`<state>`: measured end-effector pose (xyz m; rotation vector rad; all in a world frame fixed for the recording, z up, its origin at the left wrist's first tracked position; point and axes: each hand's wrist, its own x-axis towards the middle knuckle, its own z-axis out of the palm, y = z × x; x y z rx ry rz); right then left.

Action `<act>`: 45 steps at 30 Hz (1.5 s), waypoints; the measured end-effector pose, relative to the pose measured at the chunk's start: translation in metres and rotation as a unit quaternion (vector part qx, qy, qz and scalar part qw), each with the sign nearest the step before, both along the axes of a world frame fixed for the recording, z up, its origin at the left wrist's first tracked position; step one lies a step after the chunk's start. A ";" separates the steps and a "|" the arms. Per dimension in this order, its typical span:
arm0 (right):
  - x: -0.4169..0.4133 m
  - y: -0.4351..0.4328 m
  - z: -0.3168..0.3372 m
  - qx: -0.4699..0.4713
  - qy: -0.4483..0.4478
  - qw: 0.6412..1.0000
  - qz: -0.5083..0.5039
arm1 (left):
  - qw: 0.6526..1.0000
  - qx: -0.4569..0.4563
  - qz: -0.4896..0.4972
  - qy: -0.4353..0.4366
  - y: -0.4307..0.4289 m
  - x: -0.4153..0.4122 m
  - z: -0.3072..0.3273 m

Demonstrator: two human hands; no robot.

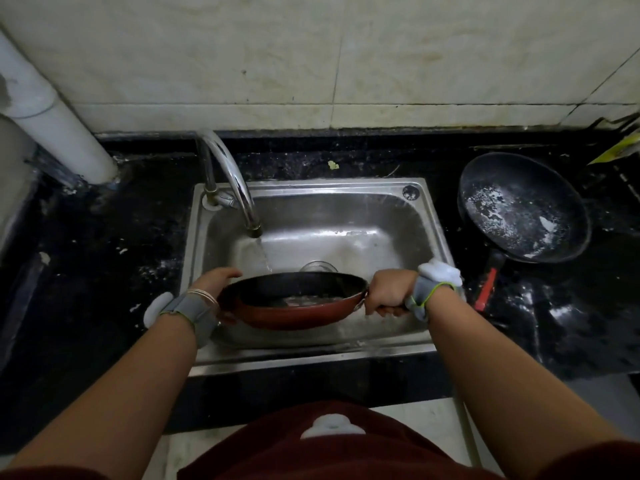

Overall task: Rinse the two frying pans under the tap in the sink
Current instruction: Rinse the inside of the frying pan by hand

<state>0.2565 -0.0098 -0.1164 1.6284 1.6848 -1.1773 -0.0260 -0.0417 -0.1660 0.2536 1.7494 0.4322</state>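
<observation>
Over the sink (pixel 311 186), hands (pixel 212 284) (pixel 389 291) grip red pan (pixel 294 315)

Dim overall; glare on sink (pixel 429 216); wide-angle bending at edges.

Far wall (pixel 311 46): stained off-white tiles with dark grout lines. Below it runs a black speckled stone counter (pixel 104 254), flecked with white residue. A white pipe (pixel 59 112) slants down at far left. Pale floor tiles (pixel 426 414) lie nearest. Lighting is dim.
</observation>
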 end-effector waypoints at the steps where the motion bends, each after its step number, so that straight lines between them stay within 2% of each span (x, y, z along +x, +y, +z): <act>1: -0.003 0.004 0.003 0.016 -0.004 1.000 0.023 | 1.000 -0.009 0.002 -0.003 -0.002 -0.007 -0.003; 4: -0.011 0.016 0.011 0.052 -0.009 0.995 0.080 | 1.000 -0.030 0.001 -0.002 -0.012 -0.026 -0.006; 7: -0.015 0.025 0.012 0.077 -0.012 0.992 0.101 | 1.000 -0.002 -0.023 0.003 -0.017 -0.035 -0.004; 10: -0.013 0.029 0.002 0.117 -0.019 0.987 0.106 | 0.998 0.027 -0.028 0.047 -0.016 -0.033 0.003; 14: -0.012 0.027 -0.018 0.154 -0.045 0.980 0.119 | 0.988 0.128 0.064 0.059 -0.011 -0.027 0.008; 18: -0.015 0.024 -0.034 0.169 -0.040 0.982 0.069 | 0.974 0.184 0.100 0.088 -0.008 -0.021 0.029; 22: -0.022 0.021 -0.043 0.183 -0.018 0.983 0.016 | 0.965 0.212 0.141 0.066 -0.009 -0.026 0.043; 32: -0.030 0.026 -0.051 0.235 0.029 0.969 -0.064 | 0.945 0.259 0.189 0.062 -0.017 -0.038 0.038; 39: -0.033 0.021 -0.058 0.234 0.096 0.961 -0.111 | 0.926 0.309 0.210 0.054 -0.015 -0.029 0.052; 45: -0.033 0.020 -0.056 0.211 0.077 0.970 -0.092 | 0.916 0.322 0.234 0.058 -0.013 -0.018 0.064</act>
